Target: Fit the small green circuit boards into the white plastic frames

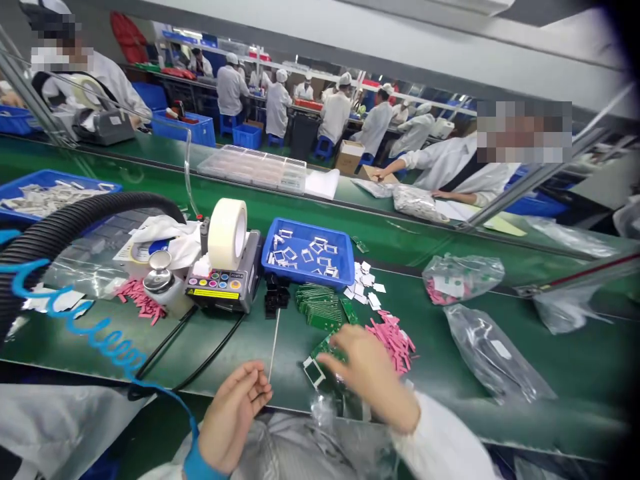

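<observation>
A green circuit board lies at lower centre of the frame, with a white-framed part at its edge. The right hand reaches over it, fingers spread, though contact is hidden. The left hand has its fingertips drawn together, just beside a thin white rod; whether they pinch it is unclear. Pink strips and stacked circuit boards lie close by on the green tabletop — a blue tray of white frames beyond.

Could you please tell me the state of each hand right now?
Left hand: fingers curled near a thin white rod, hold unclear.
Right hand: open, fingers over a green circuit board.
</observation>
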Tool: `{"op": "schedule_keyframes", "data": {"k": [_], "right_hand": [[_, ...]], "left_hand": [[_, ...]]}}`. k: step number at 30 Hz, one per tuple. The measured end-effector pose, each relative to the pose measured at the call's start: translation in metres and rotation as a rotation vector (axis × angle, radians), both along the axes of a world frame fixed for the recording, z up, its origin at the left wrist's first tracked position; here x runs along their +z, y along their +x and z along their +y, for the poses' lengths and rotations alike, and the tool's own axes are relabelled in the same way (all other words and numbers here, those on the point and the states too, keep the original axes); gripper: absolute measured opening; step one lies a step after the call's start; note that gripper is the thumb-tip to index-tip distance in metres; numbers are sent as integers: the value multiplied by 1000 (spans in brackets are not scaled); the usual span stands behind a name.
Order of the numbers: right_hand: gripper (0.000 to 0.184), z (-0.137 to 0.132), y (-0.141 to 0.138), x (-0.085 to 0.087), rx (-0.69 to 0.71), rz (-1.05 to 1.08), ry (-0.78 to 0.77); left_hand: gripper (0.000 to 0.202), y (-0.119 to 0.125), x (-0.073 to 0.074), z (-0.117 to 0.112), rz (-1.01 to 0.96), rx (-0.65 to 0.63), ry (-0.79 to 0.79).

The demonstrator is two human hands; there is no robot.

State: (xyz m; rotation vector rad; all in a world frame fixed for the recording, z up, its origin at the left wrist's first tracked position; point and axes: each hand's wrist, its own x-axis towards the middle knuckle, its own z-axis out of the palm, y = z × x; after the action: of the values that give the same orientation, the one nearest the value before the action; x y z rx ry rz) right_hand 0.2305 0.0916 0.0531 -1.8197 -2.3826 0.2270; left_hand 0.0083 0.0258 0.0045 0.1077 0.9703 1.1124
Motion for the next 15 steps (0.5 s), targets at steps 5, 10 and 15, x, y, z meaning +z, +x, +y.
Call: {"op": "schedule_keyframes", "data": {"k": [5,10,15], "right_hand": [[8,-42,-31,-37,-80,-86,-107],[16,-45,-51,-26,13,70,-114],[20,-33,-81,-13,202,158,-76]], "left_hand": [[16,20,7,0,60,-184,98],[41,23,8,-8,91,-226,117],[35,-2,8,-15,45,-112,133]]}}
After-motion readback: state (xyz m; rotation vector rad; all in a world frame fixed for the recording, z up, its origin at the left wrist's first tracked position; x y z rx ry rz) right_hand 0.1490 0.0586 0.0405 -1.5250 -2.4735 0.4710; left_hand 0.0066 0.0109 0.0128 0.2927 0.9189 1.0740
